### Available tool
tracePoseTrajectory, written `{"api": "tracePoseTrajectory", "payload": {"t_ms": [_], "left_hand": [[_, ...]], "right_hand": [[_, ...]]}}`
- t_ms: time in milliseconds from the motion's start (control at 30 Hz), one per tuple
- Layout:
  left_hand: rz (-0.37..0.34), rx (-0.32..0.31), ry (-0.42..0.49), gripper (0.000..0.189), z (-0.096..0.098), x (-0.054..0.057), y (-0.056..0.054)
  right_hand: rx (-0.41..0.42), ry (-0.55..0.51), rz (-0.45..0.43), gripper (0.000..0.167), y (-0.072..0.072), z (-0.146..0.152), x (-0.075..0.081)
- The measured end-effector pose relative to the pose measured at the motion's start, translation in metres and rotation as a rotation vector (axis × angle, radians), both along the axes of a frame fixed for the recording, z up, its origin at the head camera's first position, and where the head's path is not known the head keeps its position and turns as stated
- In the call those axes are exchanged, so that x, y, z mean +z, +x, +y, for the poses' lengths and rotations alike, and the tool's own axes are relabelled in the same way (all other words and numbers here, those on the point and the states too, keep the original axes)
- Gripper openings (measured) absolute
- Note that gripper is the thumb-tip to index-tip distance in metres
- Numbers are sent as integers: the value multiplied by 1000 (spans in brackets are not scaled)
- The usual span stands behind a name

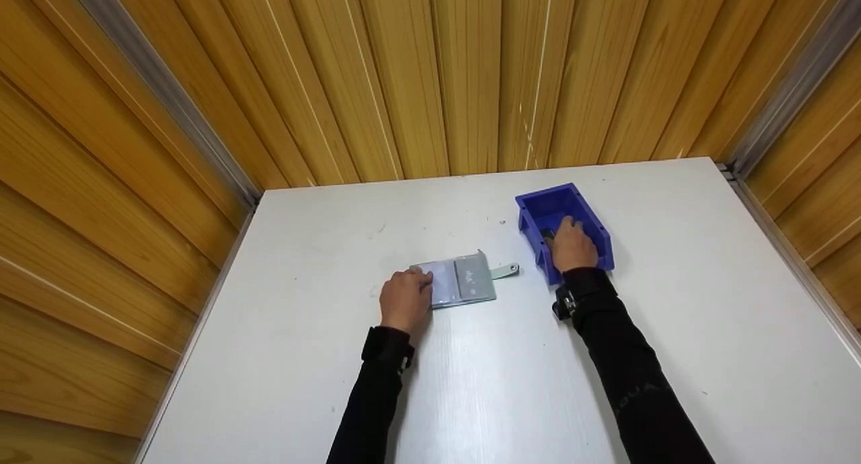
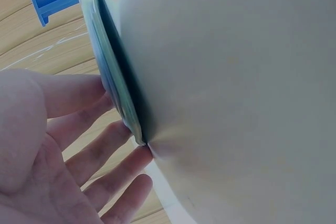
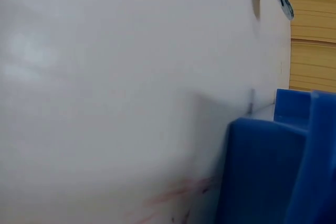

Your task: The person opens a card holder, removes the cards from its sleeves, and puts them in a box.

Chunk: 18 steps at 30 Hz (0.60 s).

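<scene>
A pale green card holder [image 1: 476, 279] with a clear plastic pocket lies on the white table, its snap strap [image 1: 504, 271] pointing right. My left hand [image 1: 405, 299] touches the holder's left end. In the left wrist view, the thumb and nearly straight fingers meet the edge of the card holder [image 2: 119, 83]. Farther right, my right hand [image 1: 574, 247] reaches into a blue plastic bin [image 1: 593, 214]. Something small and dark shows beside its thumb; what it is cannot be told. The right wrist view shows the bin's outer wall [image 3: 262, 166] but no fingers.
The white table [image 1: 303, 356] backs onto wood-look panels [image 1: 430, 81], with more panels on both sides. Metal strips run along the corners. The bin stands toward the back right, a short gap from the strap. Small marks dot the tabletop.
</scene>
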<state>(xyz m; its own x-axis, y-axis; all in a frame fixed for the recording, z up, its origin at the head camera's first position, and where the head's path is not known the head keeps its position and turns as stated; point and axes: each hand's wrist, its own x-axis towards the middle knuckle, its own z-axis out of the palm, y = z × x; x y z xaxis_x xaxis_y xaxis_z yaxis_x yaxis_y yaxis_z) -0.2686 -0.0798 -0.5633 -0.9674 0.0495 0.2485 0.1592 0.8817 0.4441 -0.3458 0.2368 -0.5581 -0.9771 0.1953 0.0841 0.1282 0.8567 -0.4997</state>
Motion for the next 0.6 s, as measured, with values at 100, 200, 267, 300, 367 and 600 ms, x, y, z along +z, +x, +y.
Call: {"api": "tracePoseTrajectory", "payload": {"t_ms": [100,200,267,300,367,600], "left_hand": [[5,-3,0,24,0,0,0],[15,-4,7,23,1,1,1],[20,-5,13,23,2,2,1],[21,-5,15,23,2,2,1],[26,-5,15,23,3,2,2],[9,12,10,24,2,3,1]], "right_hand": [[-7,-8,0,55,0,0,0],[-18,-17,8,57,0,1,1],[-21,-12,18,60,-1,2,1],[-25,-13,25,62,-1,3,0],[-26,-20,48,62,-2,4,-1],[24,-132,225,30,-2,-2,19]]}}
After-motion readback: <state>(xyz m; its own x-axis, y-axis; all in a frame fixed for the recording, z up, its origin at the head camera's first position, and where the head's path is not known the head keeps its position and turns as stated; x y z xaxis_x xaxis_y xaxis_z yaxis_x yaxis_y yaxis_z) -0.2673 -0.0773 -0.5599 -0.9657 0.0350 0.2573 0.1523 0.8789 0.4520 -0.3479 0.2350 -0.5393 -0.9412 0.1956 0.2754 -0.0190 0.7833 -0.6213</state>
